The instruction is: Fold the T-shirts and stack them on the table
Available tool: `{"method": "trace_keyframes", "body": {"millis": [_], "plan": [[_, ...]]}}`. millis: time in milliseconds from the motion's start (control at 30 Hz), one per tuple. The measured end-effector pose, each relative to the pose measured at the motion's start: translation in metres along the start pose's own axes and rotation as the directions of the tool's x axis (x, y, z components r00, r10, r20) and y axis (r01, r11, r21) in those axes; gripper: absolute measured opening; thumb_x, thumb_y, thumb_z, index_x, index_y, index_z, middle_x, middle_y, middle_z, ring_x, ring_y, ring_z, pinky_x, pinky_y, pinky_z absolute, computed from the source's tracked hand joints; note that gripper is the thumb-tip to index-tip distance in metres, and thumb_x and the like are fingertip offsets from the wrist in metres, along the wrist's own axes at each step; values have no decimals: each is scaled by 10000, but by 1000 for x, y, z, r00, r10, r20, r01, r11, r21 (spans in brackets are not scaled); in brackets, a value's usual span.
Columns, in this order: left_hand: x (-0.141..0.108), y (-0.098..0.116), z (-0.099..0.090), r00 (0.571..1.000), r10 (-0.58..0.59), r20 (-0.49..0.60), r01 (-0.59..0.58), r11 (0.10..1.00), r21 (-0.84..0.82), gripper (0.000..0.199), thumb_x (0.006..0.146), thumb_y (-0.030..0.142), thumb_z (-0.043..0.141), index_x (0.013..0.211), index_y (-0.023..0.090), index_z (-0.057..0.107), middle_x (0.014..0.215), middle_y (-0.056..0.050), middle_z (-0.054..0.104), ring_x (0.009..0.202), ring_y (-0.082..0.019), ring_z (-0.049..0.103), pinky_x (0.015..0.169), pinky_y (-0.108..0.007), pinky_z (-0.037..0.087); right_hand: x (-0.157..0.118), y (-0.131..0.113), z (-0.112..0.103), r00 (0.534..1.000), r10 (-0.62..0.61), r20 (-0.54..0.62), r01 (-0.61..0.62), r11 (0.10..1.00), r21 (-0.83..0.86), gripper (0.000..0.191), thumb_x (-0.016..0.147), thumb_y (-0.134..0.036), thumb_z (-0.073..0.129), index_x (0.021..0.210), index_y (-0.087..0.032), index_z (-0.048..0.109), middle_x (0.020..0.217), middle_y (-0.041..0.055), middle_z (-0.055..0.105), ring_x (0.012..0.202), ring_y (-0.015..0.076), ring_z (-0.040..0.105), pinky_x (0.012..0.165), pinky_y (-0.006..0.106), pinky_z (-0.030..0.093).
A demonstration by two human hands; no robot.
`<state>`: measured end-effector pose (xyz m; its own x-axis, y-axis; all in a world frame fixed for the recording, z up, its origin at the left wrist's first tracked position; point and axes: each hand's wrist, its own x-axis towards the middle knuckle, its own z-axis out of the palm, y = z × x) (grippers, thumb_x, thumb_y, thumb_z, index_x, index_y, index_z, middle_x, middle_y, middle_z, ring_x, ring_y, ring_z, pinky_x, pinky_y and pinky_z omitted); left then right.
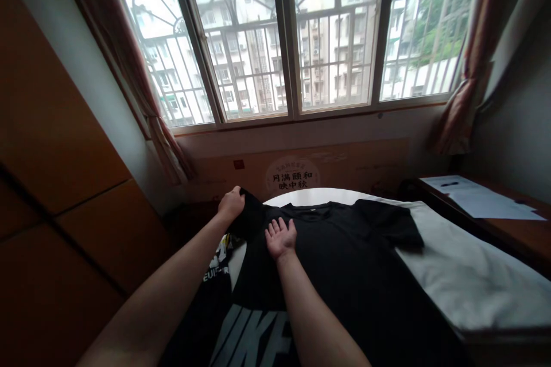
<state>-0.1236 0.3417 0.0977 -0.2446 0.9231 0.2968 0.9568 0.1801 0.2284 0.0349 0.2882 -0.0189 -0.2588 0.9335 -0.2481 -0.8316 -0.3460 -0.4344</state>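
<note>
A black T-shirt [344, 264] with large grey lettering lies spread out, its collar toward the window. My left hand [232, 203] grips the end of the shirt's left sleeve and lifts it a little. Palm up, my right hand [280, 238] rests over the upper left part of the shirt, fingers apart and holding nothing. The right sleeve lies flat over white fabric [465, 264]. Beside the shirt on the left, partly under my left forearm, is a dark printed garment [217, 266] with white letters.
Beyond the shirt, a cardboard panel [365, 163] with Chinese characters stands under the barred window [331, 57]. Papers [491, 200] lie on a brown table [529, 235] at the right. A wooden cabinet [47, 143] stands at the left. Curtains hang at both sides.
</note>
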Motion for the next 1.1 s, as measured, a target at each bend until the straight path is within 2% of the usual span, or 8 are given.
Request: {"method": "trace_keyframes", "body": {"millis": [133, 333, 467, 567, 667, 800, 900, 1100], "plan": [[6, -22, 4, 994, -94, 53, 90, 994, 69, 309, 938, 294, 485, 1189, 175, 620, 1204, -177, 699, 1131, -308, 664, 891, -350, 506, -1, 1, 1, 998, 45, -44, -35, 978, 208, 729, 954, -598, 252, 1583, -229, 240, 1611, 89, 324, 1482, 199, 329, 1172, 436, 321], [-3, -58, 22, 962, -250, 111, 239, 965, 109, 387, 903, 339, 550, 1238, 158, 618, 1231, -195, 687, 1117, -324, 673, 841, -355, 531, 2, 2, -1, 998, 46, -52, -33, 975, 222, 751, 952, -606, 266, 1604, -249, 162, 1618, 89, 303, 1470, 196, 352, 1164, 426, 332], [-16, -66, 25, 955, -279, 96, 269, 957, 105, 420, 912, 362, 530, 1257, 130, 595, 1173, -208, 701, 1058, -347, 689, 812, -391, 535, 3, 3, -3, 997, 38, -60, -24, 976, 218, 756, 947, -610, 277, 1610, -288, 107, 1599, 94, 336, 1433, 199, 415, 1130, 446, 374], [-29, -63, 21, 975, -223, 5, 221, 970, 97, 467, 954, 341, 436, 1352, 107, 503, 1303, -232, 623, 1197, -363, 611, 928, -434, 490, 3, 3, -3, 997, 36, -62, -22, 975, 222, 758, 941, -615, 273, 1609, -302, 100, 1598, 88, 339, 1432, 204, 416, 1132, 462, 368], [-44, -59, 16, 992, -118, -44, 121, 989, 83, 464, 992, 399, 347, 1373, 169, 479, 1399, -187, 565, 1315, -346, 516, 1035, -440, 414, 3, 3, -3, 997, 32, -66, -16, 973, 230, 763, 937, -615, 274, 1611, -299, 102, 1604, 85, 329, 1445, 208, 396, 1141, 469, 355], [-59, -71, 14, 990, -101, 97, 97, 994, 43, 650, 888, 573, 526, 1372, 140, 497, 1165, -198, 696, 1096, -360, 657, 875, -405, 496, 3, 3, -3, 997, 30, -70, -12, 971, 239, 767, 936, -612, 282, 1611, -298, 98, 1607, 87, 324, 1454, 210, 382, 1140, 476, 355], [-66, -83, 17, 980, -65, 187, 73, 997, -35, 734, 771, 517, 702, 1379, 157, 503, 1059, -134, 732, 984, -293, 698, 777, -305, 508, 1, 2, -3, 997, 30, -67, -13, 970, 241, 765, 929, -620, 309, 1606, -334, 96, 1610, 75, 321, 1463, 216, 368, 1123, 502, 372], [-63, -84, 23, 991, -1, 136, 28, 980, -198, 413, 815, 220, 621, 1223, 191, 569, 870, -18, 684, 816, -169, 679, 690, -219, 480, -4, 3, -2, 999, 50, 11, -51, 961, 271, 748, 926, -589, 377, 1596, -341, 154, 1650, 66, 228, 1525, 252, 215, 1109, 570, 361]]}}
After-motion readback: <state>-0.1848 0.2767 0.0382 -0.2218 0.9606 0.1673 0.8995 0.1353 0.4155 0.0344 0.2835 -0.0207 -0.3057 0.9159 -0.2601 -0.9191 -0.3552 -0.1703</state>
